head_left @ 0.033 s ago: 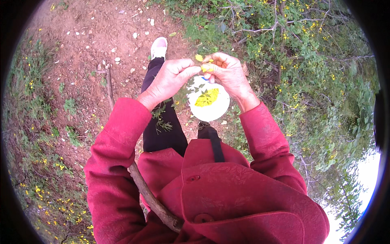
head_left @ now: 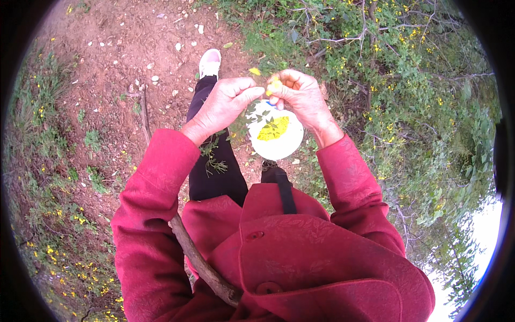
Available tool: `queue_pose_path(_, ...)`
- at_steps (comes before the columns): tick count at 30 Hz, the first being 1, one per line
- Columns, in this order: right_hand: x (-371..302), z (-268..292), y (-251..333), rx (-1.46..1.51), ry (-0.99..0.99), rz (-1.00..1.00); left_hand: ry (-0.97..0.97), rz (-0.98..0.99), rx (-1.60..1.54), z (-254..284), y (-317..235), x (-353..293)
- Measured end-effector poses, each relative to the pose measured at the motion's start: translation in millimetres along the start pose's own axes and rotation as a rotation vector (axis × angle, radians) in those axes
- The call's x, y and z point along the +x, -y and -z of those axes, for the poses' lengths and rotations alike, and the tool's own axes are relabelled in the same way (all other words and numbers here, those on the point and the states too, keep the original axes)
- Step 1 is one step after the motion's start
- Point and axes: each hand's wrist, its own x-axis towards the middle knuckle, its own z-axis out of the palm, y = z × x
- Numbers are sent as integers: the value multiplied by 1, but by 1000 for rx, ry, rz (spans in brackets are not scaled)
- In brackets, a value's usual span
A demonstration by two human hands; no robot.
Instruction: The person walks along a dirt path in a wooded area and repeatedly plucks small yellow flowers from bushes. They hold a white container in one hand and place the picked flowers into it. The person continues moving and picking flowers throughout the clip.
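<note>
My left hand [head_left: 228,102] is closed, thumb against curled fingers, on a thin leafy sprig [head_left: 215,163] whose green leaves hang below it. A yellow flower [head_left: 255,71] shows just beyond its fingertips. Close beside it, my right hand [head_left: 303,99] pinches small yellow flowers [head_left: 275,86] between thumb and fingers. Under both hands hangs a white bucket [head_left: 279,150], with a heap of yellow petals [head_left: 272,130] inside. Some green leaves overlap the bucket's left side. How the bucket is held up is hidden.
A brown stick [head_left: 201,260] lies under my left arm against the red coat. Shrubs with yellow blossoms [head_left: 407,80] and bare branches fill the right side. Reddish soil [head_left: 123,59] with pale stones and a fallen branch [head_left: 145,115] is at left, beside low plants.
The yellow flower by my left fingertips has shifted a little up and left. The yellow flowers in my right fingers have shifted slightly. Both arms and the bucket look unmoved.
</note>
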Motion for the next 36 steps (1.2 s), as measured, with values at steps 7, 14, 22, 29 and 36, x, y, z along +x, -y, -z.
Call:
queue_pose_path(7, -4, 14, 2, 91, -54, -106, 52, 136, -57, 0, 1, -1)
queue_pose_path(14, -8, 19, 4, 278, 4, -172, 20, 128, 14, -1, 6, -2)
queue_pose_path(22, 3, -15, 8, -299, 62, 9, 30, -36, 235, -9, 10, -5)
queue_pose_path(29, -3, 5, 6, 85, -52, -3, 50, -47, 206, 1, 3, -6)
queue_pose_path(36, -18, 16, 2, 154, -47, -66, -91, 114, -140, 2, -2, -10)
